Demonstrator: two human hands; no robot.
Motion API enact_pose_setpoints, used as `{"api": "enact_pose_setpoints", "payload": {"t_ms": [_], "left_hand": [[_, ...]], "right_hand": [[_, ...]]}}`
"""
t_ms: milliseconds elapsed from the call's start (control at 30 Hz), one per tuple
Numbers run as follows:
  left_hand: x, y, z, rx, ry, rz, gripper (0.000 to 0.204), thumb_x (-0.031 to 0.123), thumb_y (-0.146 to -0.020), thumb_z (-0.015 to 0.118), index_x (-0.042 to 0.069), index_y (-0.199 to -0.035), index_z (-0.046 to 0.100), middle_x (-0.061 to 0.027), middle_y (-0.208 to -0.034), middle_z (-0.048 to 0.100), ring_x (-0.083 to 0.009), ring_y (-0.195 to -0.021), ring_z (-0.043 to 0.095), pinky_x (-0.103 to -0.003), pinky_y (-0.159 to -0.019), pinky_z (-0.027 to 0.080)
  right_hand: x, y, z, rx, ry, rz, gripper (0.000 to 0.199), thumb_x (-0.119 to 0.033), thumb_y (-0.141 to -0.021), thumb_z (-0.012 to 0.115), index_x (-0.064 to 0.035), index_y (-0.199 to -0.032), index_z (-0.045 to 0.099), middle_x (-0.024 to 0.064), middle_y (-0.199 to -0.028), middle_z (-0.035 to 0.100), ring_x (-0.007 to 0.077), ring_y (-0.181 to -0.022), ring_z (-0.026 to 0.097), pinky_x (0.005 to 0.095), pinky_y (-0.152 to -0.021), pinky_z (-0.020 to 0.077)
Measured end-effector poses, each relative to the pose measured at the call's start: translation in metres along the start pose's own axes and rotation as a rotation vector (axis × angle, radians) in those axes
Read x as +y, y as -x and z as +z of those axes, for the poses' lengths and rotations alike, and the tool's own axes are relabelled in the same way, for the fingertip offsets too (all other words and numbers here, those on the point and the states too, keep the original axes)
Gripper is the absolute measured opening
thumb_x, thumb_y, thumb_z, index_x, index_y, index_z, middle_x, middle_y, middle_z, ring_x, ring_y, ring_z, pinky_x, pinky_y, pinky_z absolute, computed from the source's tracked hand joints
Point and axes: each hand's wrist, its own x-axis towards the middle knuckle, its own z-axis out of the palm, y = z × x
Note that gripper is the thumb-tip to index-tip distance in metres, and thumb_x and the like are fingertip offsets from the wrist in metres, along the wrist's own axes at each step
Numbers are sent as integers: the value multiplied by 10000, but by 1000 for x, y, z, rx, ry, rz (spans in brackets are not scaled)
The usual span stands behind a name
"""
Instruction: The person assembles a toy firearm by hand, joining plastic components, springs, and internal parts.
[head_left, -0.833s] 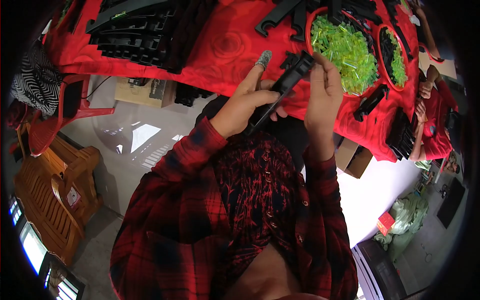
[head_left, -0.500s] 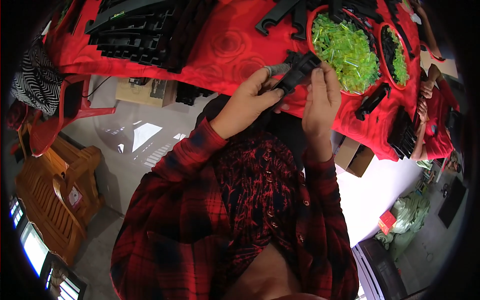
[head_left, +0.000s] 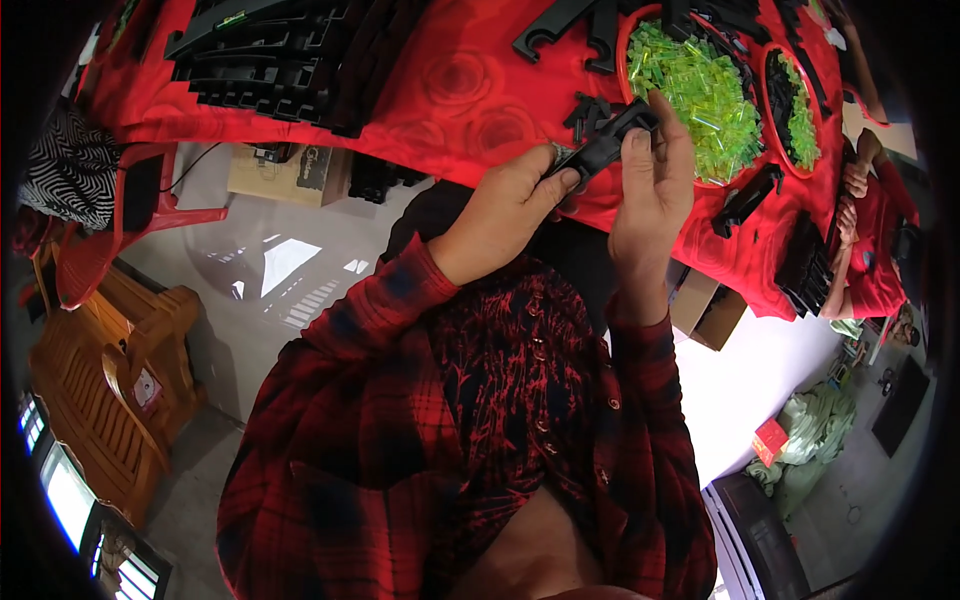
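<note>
We see the left hand (head_left: 505, 205) left of the right hand (head_left: 652, 180), a plastic part (head_left: 605, 145) between them (basin (head_left: 630, 60) behind).

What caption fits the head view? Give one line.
Both hands, left hand and right hand, hold a black plastic part above a red table.

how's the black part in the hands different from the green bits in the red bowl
The black part is a single dark, elongated piece; the green bits are many small, translucent, bright pieces. The black part is held up between the left hand and right hand, near the table edge; the green bits lie loose, heaped in the red bowl on the red cloth. Both look like plastic.
</note>
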Motion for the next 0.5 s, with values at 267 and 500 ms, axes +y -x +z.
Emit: {"api": "enact_pose_setpoints", "payload": {"t_ms": [267, 500], "left_hand": [[13, 2, 2, 154, -342, 30, 188, 197, -1011, 559, 26, -945, 603, 26, -757, 539, -57, -673, 502, -238, -602, 423], [9, 7, 10, 156, -13, -27, 171, 160, -957, 612, -9, -984, 613, -31, -708, 590, -92, -618, 569, -263, -581, 444]], "right_hand": [[-7, 5, 1, -44, 164, -70, 386, -76, -1016, 489, 43, -1379, 434, 56, -1122, 541, 100, -984, 517, 239, -894, 425], [3, 15, -7, -59, 301, -162, 385, -27, -1004, 468, 45, -1377, 401, 68, -1135, 516, 111, -982, 518, 244, -898, 427]]}}
